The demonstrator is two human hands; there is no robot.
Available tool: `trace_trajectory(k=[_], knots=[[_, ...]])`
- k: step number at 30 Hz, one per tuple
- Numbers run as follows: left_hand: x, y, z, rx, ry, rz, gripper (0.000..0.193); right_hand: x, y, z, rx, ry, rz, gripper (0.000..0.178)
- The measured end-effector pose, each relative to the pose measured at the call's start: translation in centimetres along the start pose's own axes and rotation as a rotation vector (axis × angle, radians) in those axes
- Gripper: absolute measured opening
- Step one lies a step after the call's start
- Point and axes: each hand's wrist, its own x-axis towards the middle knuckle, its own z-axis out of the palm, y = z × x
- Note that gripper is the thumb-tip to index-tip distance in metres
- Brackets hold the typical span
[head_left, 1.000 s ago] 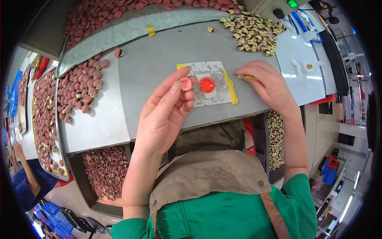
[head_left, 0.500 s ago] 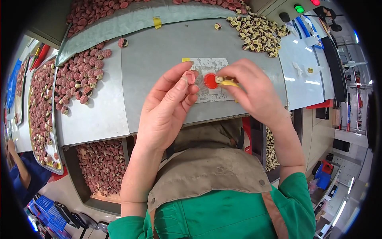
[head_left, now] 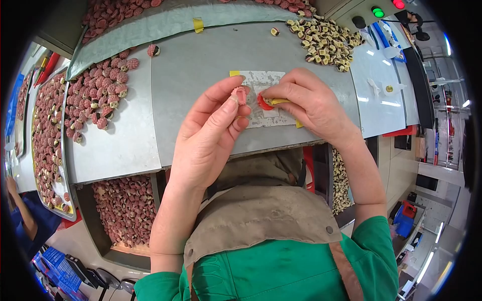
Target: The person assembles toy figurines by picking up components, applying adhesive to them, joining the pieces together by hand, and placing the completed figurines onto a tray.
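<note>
My left hand (head_left: 206, 125) is raised over the table, pinching a small pink bumpy shell (head_left: 239, 96) between thumb and fingertips. Its hollow side shows. To the right of it, my right hand (head_left: 316, 108) grips a slim yellow tool (head_left: 279, 101) whose exact kind I cannot make out. The tool's tip end and the fingertips are at a small round red dish (head_left: 262, 103). That dish rests on a stained white sheet (head_left: 258, 120) held with yellow tape. Fingers partly cover whatever is at the tool's tip.
Cream-and-dark small pieces (head_left: 326, 42) are heaped at the far right. Pink bumpy pieces (head_left: 98, 93) lie at the left and fill a tray (head_left: 47, 145). An open drawer (head_left: 125, 213) below holds more. Another person's arm (head_left: 22, 210) shows at the far left.
My right hand has shifted slightly left, bringing the yellow tool and its small cream piece down to the red dish. The pink shell has turned a little in my left hand.
</note>
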Motion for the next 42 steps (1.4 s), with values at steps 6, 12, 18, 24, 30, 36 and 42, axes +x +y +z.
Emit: trace_trajectory(k=[6, 12, 18, 24, 30, 36, 42], knots=[[0.0, -0.1, 0.2, 0.028, -0.012, 0.012, 0.037, -0.1, -0.6, 0.3, -0.123, 0.064, -0.035, 0.024], [-0.1, -0.2, 0.5, 0.083, 0.019, 0.033, 0.036, -0.8, -1.2, 0.1, 0.25, 0.01, 0.313, 0.018], [-0.1, -0.2, 0.7, 0.132, 0.002, -0.03, 0.034, -0.7, -2.5, 1.1, 0.569, 0.207, 0.238, 0.021], [0.1, -0.5, 0.9, 0.1, 0.041, -0.01, 0.033, 0.8, -2.6, 1.2, 0.116, 0.252, -0.106, 0.019], [-0.1, -1.7, 1.6, 0.357, 0.065, 0.155, 0.029, -0.1, -3.2, 2.6, 0.648, 0.29, 0.245, 0.022], [-0.6, -1.5, 2.4, 0.496, 0.07, 0.262, 0.025, -0.8, -2.5, 2.9, 0.087, 0.385, -0.125, 0.022], [0.3, -0.1, 0.8, 0.368, -0.032, -0.015, 0.033, -0.4, -3.0, 2.0, 0.159, 0.342, -0.012, 0.027]])
